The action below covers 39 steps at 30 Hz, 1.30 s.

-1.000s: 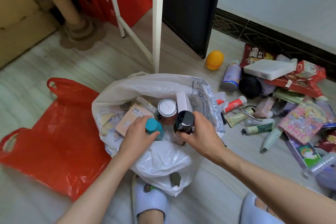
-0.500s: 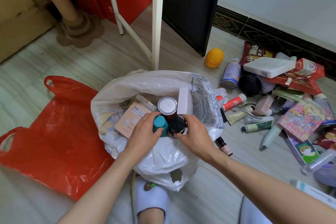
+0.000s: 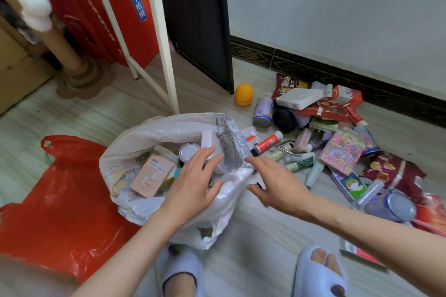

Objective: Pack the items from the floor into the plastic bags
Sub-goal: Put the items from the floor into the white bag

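On the pale tiled floor [image 3: 135, 108] the white plastic bag [image 3: 169, 128] sits filled, left hand [image 3: 193, 183] spread loose over its mouth, right hand [image 3: 277, 183] loose and empty just right of it, toward the item pile [image 3: 337, 142].

Showing 2 plastic bags: 1 white bag [image 3: 169, 128], 1 red bag [image 3: 60, 212]; 2 hands; 2 slippers; 1 orange ball [image 3: 244, 94].

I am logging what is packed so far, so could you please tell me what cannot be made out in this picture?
- Head view: the left hand covers the middle of the white bag; things beneath are hidden.
- The right hand is motion-blurred.
- Labels in the pile are too small.
- The red bag hides whatever it holds.
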### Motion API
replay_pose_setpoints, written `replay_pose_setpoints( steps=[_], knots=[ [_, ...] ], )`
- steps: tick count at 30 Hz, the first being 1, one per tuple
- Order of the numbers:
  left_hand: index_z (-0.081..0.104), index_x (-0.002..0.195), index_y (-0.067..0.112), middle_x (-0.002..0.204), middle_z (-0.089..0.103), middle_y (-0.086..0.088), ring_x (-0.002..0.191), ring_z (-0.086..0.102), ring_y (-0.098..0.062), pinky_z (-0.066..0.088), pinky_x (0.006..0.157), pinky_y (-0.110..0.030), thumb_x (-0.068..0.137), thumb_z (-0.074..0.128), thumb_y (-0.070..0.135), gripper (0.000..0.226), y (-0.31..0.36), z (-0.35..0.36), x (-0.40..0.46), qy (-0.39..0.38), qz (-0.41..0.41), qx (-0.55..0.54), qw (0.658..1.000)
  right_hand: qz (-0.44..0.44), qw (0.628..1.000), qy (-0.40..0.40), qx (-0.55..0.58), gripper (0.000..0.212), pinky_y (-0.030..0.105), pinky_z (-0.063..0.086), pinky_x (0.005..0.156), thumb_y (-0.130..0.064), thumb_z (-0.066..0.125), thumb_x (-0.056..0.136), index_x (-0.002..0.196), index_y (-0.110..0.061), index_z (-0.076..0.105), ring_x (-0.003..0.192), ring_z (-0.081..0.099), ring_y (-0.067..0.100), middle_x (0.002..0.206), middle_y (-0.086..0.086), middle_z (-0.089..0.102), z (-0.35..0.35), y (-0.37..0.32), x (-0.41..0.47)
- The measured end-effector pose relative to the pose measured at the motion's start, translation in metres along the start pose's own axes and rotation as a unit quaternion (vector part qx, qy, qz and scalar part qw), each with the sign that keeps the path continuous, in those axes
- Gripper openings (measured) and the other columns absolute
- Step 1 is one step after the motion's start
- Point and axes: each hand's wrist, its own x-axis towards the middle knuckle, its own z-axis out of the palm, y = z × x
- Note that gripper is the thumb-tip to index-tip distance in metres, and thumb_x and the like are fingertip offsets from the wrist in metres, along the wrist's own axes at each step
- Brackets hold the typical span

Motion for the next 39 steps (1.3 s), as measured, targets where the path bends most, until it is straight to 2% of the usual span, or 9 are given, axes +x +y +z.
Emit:
replay_pose_setpoints(
  steps=[8, 14, 17, 19, 21, 24, 31, 36, 39],
  knots=[
    [0.054, 0.123, 0.011, 0.128, 0.055, -0.012, 0.119, 0.053, -0.03, 0.046, 0.093, -0.038, 0.065, 0.078, 0.02, 0.063, 0.073, 0.03, 0.05, -0.104, 0.177, 0.097, 0.974, 0.115, 0.991, 0.03, -0.057, 0.062, 0.031, 0.034, 0.102, -0.033, 0.056, 0.089, 0.142, -0.016, 0.029, 0.127, 0.041, 0.023, 0.141, 0.003, 0.04, -0.038, 0.112, -0.122],
    [0.055, 0.12, 0.007, 0.125, 0.057, -0.02, 0.114, 0.056, -0.038, 0.049, 0.089, -0.047, 0.063, 0.071, 0.005, 0.059, 0.084, 0.109, 0.032, -0.204, 0.152, 0.078, 0.964, 0.304, 0.952, 0.043, -0.024, 0.061, 0.033, 0.036, 0.102, -0.024, 0.064, 0.081, 0.136, -0.013, 0.04, 0.126, 0.044, 0.025, 0.136, 0.005, 0.047, 0.014, 0.168, -0.204],
    [0.064, 0.108, 0.006, 0.113, 0.065, -0.02, 0.099, 0.064, -0.039, 0.056, 0.073, -0.046, 0.058, 0.066, 0.004, 0.05, 0.078, 0.135, 0.028, -0.21, 0.152, 0.111, 0.959, 0.279, 0.959, 0.012, -0.052, 0.071, 0.035, 0.054, 0.079, -0.021, 0.086, 0.047, 0.112, -0.006, 0.062, 0.096, 0.066, 0.032, 0.108, 0.013, 0.065, 0.045, 0.189, -0.215],
    [0.061, 0.113, 0.003, 0.12, 0.06, -0.024, 0.107, 0.059, -0.043, 0.052, 0.08, -0.051, 0.06, 0.069, -0.005, 0.055, 0.072, 0.152, 0.032, -0.221, 0.14, 0.121, 0.958, 0.297, 0.951, -0.021, -0.085, 0.082, 0.034, 0.057, 0.065, -0.027, 0.089, 0.025, 0.101, -0.006, 0.066, 0.08, 0.07, 0.029, 0.094, 0.012, 0.069, 0.058, 0.204, -0.209],
    [0.054, 0.123, 0.0, 0.132, 0.05, -0.025, 0.12, 0.047, -0.046, 0.042, 0.094, -0.054, 0.069, 0.063, -0.009, 0.055, 0.063, 0.168, 0.036, -0.229, 0.141, 0.131, 0.954, 0.283, 0.95, -0.064, -0.116, 0.095, 0.034, 0.057, 0.065, -0.03, 0.088, 0.017, 0.105, -0.007, 0.06, 0.081, 0.07, 0.029, 0.096, 0.013, 0.07, 0.071, 0.218, -0.199],
    [0.062, 0.107, 0.004, 0.115, 0.062, -0.023, 0.104, 0.061, -0.042, 0.052, 0.081, -0.047, 0.045, 0.078, -0.005, 0.065, 0.052, 0.187, 0.044, -0.241, 0.156, 0.162, 0.944, 0.249, 0.947, -0.125, -0.159, 0.108, 0.039, 0.057, 0.068, -0.03, 0.087, 0.014, 0.113, -0.011, 0.047, 0.086, 0.07, 0.029, 0.1, 0.012, 0.071, 0.085, 0.233, -0.184],
    [0.062, 0.073, 0.016, 0.069, 0.055, -0.002, 0.058, 0.055, -0.023, 0.045, 0.054, -0.026, 0.042, 0.081, 0.004, 0.039, 0.043, 0.199, 0.056, -0.244, 0.177, 0.141, 0.943, 0.243, 0.953, -0.094, -0.153, 0.096, 0.041, 0.055, 0.072, -0.046, 0.081, 0.036, 0.117, -0.01, 0.044, 0.073, 0.065, 0.033, 0.088, 0.015, 0.063, 0.091, 0.238, -0.175],
    [0.061, 0.086, 0.012, 0.075, 0.057, -0.005, 0.062, 0.057, -0.027, 0.045, 0.052, -0.031, 0.072, 0.063, 0.013, 0.014, 0.059, 0.178, 0.052, -0.2, 0.12, 0.025, 0.972, 0.279, 0.959, -0.026, -0.04, 0.086, 0.04, 0.05, 0.079, -0.062, 0.044, 0.061, 0.13, -0.01, 0.047, 0.091, 0.058, 0.033, 0.104, 0.013, 0.057, 0.07, 0.2, -0.15],
    [0.061, 0.095, 0.011, 0.081, 0.058, -0.006, 0.071, 0.057, -0.024, 0.047, 0.06, -0.033, 0.077, 0.047, 0.023, 0.026, 0.073, 0.133, 0.05, -0.122, 0.07, -0.042, 0.989, 0.244, 0.969, -0.013, -0.016, 0.095, 0.035, 0.041, 0.092, -0.068, 0.033, 0.06, 0.139, -0.015, 0.037, 0.109, 0.051, 0.029, 0.119, 0.01, 0.052, 0.04, 0.163, -0.124]
  ],
)
